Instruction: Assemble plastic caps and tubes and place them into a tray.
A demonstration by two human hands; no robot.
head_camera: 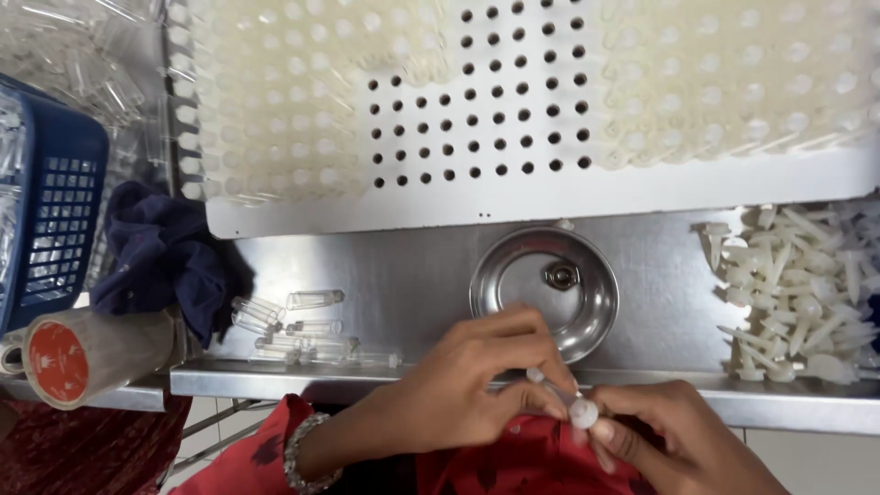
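A small clear plastic tube (561, 397) with a white ribbed cap is sitting pinched between both hands at the near edge of the brushed steel surface (412, 275); the left hand (477, 376) is gripping its body while the right hand (678, 435) is closing fingertips on the cap. Just behind, a round shiny steel bowl (513, 275) is leaving bare metal between loose clear tubes (302, 330) and a heap of white caps (797, 293), under the perforated white rack (513, 197).

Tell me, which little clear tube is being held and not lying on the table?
The tube between both hands, left hand and right hand. The other tubes lie loose beside the dark cloth.
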